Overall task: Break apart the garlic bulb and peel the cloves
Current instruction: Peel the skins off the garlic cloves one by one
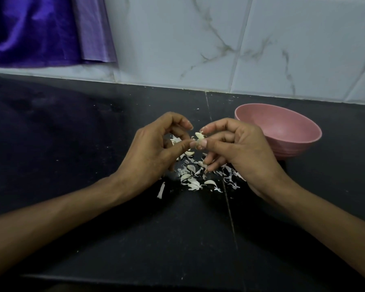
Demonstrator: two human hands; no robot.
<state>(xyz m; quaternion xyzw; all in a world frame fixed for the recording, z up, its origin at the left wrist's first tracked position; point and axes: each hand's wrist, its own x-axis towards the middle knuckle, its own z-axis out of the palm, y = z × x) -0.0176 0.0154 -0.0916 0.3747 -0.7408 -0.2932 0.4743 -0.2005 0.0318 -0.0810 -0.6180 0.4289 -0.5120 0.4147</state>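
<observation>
A small pale garlic clove (199, 136) with loose skin is held above the black counter between both hands. My left hand (156, 150) pinches it from the left with thumb and fingertips. My right hand (236, 148) pinches it from the right, fingers curled. Beneath the hands lies a scatter of white garlic skins and cloves (193, 175) on the counter. A long strip of peel (161, 190) lies a little apart at the left.
A pink bowl (299, 142) stands on the counter just right of my right hand, its inside showing nothing. A tiled wall (219, 49) runs behind, with purple cloth (40, 32) hanging at the upper left. The black counter (72, 133) stretches left and toward me.
</observation>
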